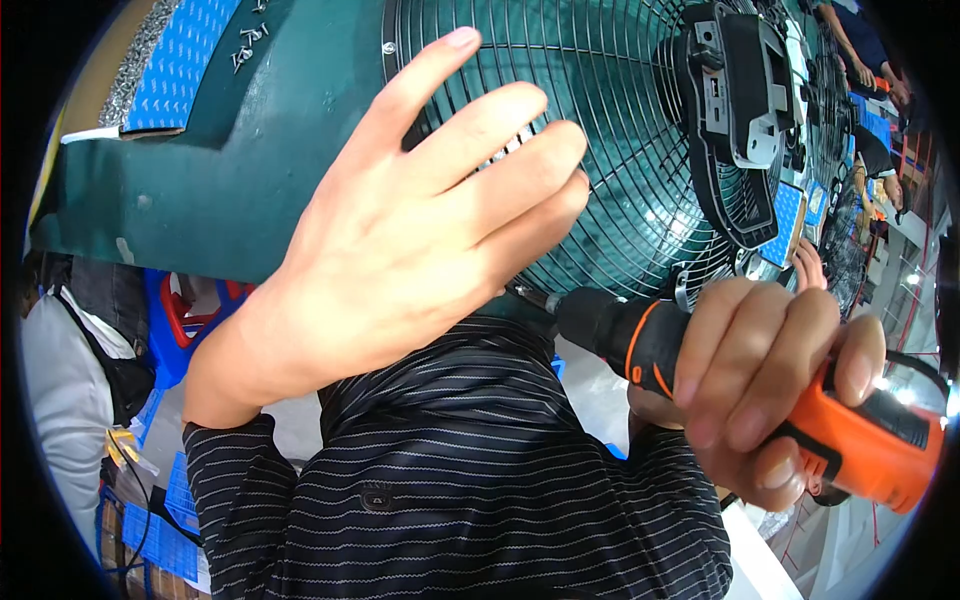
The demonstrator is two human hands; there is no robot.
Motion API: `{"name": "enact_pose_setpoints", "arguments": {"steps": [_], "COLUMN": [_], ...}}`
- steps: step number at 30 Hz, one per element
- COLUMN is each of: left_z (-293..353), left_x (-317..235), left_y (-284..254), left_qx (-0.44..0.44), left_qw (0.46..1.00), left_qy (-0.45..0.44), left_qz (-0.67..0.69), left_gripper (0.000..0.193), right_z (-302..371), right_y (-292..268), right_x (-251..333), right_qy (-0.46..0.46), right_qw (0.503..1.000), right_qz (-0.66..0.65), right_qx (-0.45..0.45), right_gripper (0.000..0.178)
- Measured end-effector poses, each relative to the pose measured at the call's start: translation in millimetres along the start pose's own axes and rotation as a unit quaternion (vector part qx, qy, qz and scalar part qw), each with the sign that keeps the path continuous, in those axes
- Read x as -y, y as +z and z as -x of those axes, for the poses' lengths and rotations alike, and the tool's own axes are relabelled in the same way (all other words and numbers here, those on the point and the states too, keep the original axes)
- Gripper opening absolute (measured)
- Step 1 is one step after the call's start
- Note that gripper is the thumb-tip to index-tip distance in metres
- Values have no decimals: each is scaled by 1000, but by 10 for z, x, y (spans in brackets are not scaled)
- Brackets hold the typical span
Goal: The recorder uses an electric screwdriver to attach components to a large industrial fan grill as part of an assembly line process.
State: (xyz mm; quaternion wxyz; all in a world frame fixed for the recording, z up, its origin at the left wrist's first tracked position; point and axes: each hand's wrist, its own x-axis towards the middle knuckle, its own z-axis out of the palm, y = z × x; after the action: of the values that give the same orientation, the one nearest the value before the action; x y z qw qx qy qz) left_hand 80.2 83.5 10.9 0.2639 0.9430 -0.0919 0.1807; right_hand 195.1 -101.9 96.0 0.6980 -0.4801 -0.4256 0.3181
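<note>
Clasping a driver [630, 337], right grip [765, 370] curls; left grip [425, 215] lies part-open over grille [640, 150].

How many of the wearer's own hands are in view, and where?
2: left hand over the black wire grille; right hand gripping the orange-and-black power driver.

Wire grille [600, 48] cropped above, driver bit [538, 296] perhaps part-hidden
</note>
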Motion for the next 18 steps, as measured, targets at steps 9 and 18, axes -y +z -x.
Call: {"name": "enact_pose_setpoints", "arguments": {"steps": [9, 18], "left_z": [-116, -103], "left_x": [77, 116], "left_y": [32, 79], "left_qx": [16, 2], "left_qw": [998, 998], "left_qy": [56, 63], "left_qz": [17, 20], "left_gripper": [82, 79], "right_z": [18, -196], "right_y": [131, 115], "right_x": [15, 10], "right_qy": [-23, 42], "right_qw": [998, 996], "right_qz": [65, 51], "right_qx": [-3, 54], "right_gripper": [47, 48]}}
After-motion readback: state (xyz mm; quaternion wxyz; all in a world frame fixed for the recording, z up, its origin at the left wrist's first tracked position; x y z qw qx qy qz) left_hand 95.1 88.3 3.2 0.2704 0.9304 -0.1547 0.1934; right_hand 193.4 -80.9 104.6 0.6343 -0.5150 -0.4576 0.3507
